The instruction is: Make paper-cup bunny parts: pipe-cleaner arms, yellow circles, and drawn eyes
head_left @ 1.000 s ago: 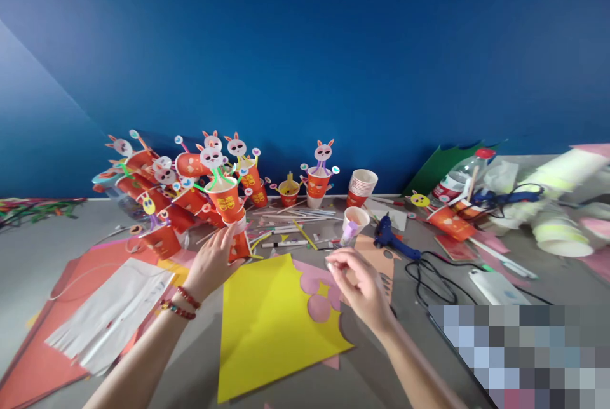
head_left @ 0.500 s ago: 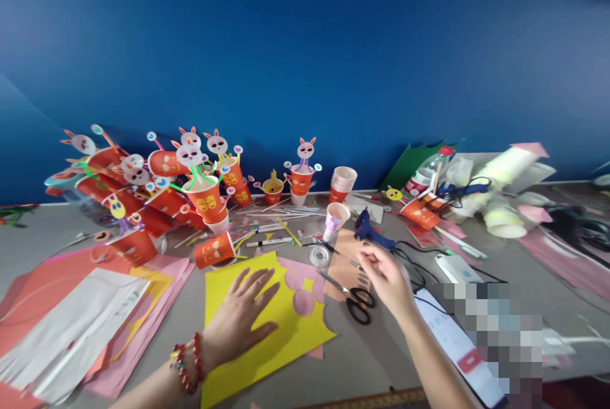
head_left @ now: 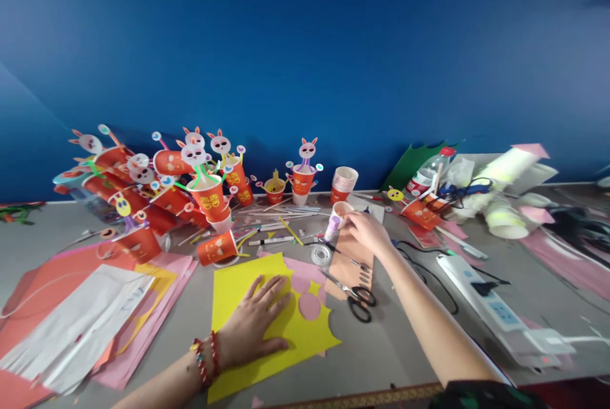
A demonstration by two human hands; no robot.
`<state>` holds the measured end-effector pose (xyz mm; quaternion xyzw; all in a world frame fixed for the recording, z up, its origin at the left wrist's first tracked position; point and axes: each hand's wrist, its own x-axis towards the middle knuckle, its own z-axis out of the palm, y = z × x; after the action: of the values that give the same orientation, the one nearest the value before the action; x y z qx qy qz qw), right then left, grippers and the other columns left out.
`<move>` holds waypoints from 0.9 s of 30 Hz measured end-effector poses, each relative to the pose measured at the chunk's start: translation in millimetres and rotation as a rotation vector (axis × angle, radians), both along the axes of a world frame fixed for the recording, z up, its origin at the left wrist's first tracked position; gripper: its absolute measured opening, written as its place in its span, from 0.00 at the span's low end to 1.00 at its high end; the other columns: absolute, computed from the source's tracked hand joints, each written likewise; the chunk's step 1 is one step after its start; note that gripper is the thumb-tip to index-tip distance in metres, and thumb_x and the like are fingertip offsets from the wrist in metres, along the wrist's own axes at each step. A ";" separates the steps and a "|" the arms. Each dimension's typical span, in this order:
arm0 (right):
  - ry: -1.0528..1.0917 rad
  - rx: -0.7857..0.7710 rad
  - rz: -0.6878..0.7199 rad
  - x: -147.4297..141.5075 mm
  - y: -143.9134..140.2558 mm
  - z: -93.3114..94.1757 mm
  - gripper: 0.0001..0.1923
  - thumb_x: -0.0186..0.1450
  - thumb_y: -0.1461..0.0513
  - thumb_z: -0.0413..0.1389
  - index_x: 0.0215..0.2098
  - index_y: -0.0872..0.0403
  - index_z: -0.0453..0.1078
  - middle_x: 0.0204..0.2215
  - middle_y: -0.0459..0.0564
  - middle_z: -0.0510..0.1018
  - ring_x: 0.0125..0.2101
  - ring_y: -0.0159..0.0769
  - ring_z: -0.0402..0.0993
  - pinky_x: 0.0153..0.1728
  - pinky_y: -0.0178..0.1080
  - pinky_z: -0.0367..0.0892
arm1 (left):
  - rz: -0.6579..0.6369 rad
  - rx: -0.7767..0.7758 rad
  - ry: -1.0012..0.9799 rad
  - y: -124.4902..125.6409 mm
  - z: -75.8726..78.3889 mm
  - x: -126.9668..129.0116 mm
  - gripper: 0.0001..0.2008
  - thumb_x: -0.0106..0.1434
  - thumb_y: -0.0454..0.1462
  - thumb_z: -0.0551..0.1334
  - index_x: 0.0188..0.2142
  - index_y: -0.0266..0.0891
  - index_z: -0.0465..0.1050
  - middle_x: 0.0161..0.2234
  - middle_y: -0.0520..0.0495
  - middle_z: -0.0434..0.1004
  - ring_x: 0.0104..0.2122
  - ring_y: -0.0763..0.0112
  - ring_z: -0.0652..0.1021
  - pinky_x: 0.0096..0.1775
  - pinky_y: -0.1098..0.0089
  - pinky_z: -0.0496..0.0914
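Observation:
My left hand (head_left: 255,320) lies flat with fingers spread on a yellow paper sheet (head_left: 229,288), which has round cutouts along its right side. Across the table, my right hand (head_left: 366,231) has its fingers curled at the right side of the rim of a paper cup (head_left: 340,208); the fingertips are partly hidden. A small purple-and-white tube (head_left: 332,227) leans at the front of this cup. Nearer me are a clear tape roll (head_left: 321,255), black-handled scissors (head_left: 361,304) and a peach paper sheet (head_left: 339,279).
Red cups with rabbit faces (head_left: 207,196) crowd the left back. A cup stack (head_left: 344,183) stands behind my right hand. Coloured paper sheets (head_left: 109,320) lie at left. A power strip (head_left: 500,317), cables and a plastic bottle (head_left: 431,171) are on the right.
My right hand has moved forward and left from above the scissors to the paper cup, now covering the blue glue gun. My left hand stays flat on the yellow sheet.

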<state>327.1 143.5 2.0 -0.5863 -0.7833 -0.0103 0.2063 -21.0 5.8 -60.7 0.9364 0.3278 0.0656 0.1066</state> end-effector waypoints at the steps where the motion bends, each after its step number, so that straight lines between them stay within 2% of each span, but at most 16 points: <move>1: -0.019 0.006 -0.013 3.5 -1.9 4.0 0.08 0.63 0.69 0.55 0.31 0.53 0.74 0.33 0.51 0.82 0.35 0.39 0.77 0.34 0.34 0.67 | 0.000 -0.004 -0.003 0.5 -0.2 0.0 0.41 0.63 0.61 0.55 0.68 0.43 0.53 0.68 0.35 0.54 0.67 0.46 0.56 0.65 0.42 0.50; 5: -0.056 0.123 -0.114 21.6 -32.9 26.9 0.10 0.69 0.63 0.51 0.37 0.55 0.74 0.37 0.59 0.81 0.36 0.46 0.75 0.35 0.40 0.65 | -0.001 -0.052 0.011 4.4 3.5 -1.4 0.40 0.64 0.61 0.53 0.68 0.42 0.53 0.68 0.35 0.53 0.68 0.47 0.54 0.65 0.43 0.47; 7: -0.064 0.298 -0.148 25.0 -59.7 35.4 0.10 0.69 0.59 0.52 0.39 0.55 0.73 0.35 0.57 0.80 0.37 0.47 0.75 0.36 0.41 0.66 | -0.002 -0.073 0.021 3.9 8.1 -2.3 0.41 0.64 0.61 0.52 0.69 0.42 0.51 0.69 0.34 0.51 0.68 0.46 0.53 0.65 0.41 0.45; 8: -0.047 0.329 -0.123 24.2 -74.0 37.3 0.10 0.69 0.58 0.52 0.38 0.55 0.73 0.34 0.56 0.80 0.36 0.46 0.75 0.36 0.41 0.66 | -0.006 -0.078 0.023 2.3 10.6 -2.5 0.43 0.63 0.62 0.52 0.69 0.42 0.50 0.69 0.34 0.51 0.68 0.44 0.52 0.65 0.39 0.44; 11: 0.053 0.276 0.015 13.5 -112.8 32.5 0.08 0.70 0.59 0.52 0.38 0.53 0.71 0.34 0.54 0.79 0.34 0.43 0.76 0.36 0.40 0.68 | -0.040 -0.086 0.037 -7.8 17.5 -1.6 0.51 0.55 0.64 0.60 0.69 0.44 0.48 0.69 0.35 0.51 0.66 0.40 0.54 0.64 0.36 0.44; 13: 0.120 0.243 0.090 3.5 -131.9 23.5 0.05 0.69 0.61 0.53 0.39 0.53 0.70 0.35 0.53 0.79 0.36 0.43 0.76 0.39 0.42 0.69 | -0.065 -0.101 0.051 -15.6 21.6 0.3 0.47 0.54 0.61 0.64 0.67 0.44 0.53 0.67 0.35 0.56 0.64 0.41 0.60 0.63 0.40 0.50; 16: 0.208 0.218 0.181 -9.6 -151.7 12.7 0.03 0.68 0.64 0.56 0.40 0.51 0.69 0.34 0.52 0.79 0.36 0.43 0.76 0.39 0.42 0.70 | -0.073 -0.127 0.018 -20.5 31.1 2.9 0.32 0.59 0.52 0.63 0.59 0.40 0.64 0.62 0.36 0.64 0.60 0.45 0.65 0.62 0.46 0.57; 19: 0.288 0.239 0.238 -16.9 -167.2 15.9 0.07 0.66 0.68 0.57 0.40 0.50 0.69 0.33 0.51 0.79 0.35 0.42 0.76 0.38 0.43 0.70 | -0.051 -0.208 -0.080 -12.7 47.6 2.2 0.15 0.68 0.42 0.53 0.50 0.42 0.70 0.53 0.41 0.74 0.53 0.55 0.73 0.55 0.58 0.66; 21: 0.351 0.271 0.242 -18.8 -176.5 25.4 0.08 0.65 0.69 0.56 0.40 0.50 0.69 0.33 0.52 0.79 0.35 0.43 0.76 0.38 0.44 0.70 | -0.027 -0.308 -0.131 -2.6 58.8 -0.9 0.15 0.71 0.40 0.47 0.43 0.41 0.72 0.43 0.44 0.78 0.42 0.61 0.77 0.44 0.65 0.70; 23: 0.401 0.250 0.274 -21.2 -183.8 35.2 0.08 0.65 0.69 0.56 0.39 0.50 0.69 0.33 0.53 0.78 0.35 0.44 0.76 0.37 0.44 0.70 | 0.003 -0.388 -0.156 8.7 66.1 -5.6 0.18 0.73 0.42 0.45 0.37 0.41 0.71 0.35 0.46 0.78 0.33 0.65 0.77 0.37 0.69 0.69; 25: 0.401 0.141 0.370 -27.1 -188.0 38.9 0.07 0.66 0.68 0.56 0.39 0.50 0.68 0.33 0.53 0.78 0.35 0.43 0.76 0.37 0.43 0.71 | 0.018 -0.433 -0.172 19.4 68.0 -11.5 0.21 0.73 0.45 0.44 0.33 0.40 0.70 0.31 0.48 0.76 0.29 0.67 0.75 0.34 0.70 0.67; 27: 0.357 -0.010 0.461 -38.4 -188.9 32.8 0.06 0.66 0.68 0.56 0.38 0.50 0.68 0.33 0.52 0.78 0.34 0.41 0.76 0.36 0.41 0.71 | 0.042 -0.446 -0.205 28.3 66.2 -17.7 0.23 0.74 0.47 0.43 0.32 0.40 0.70 0.30 0.48 0.76 0.29 0.67 0.73 0.34 0.70 0.66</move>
<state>288.8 -45.5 34.9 -0.3862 -0.8473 0.1441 0.3349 -38.7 34.1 5.6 0.8712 0.3411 0.0883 0.3419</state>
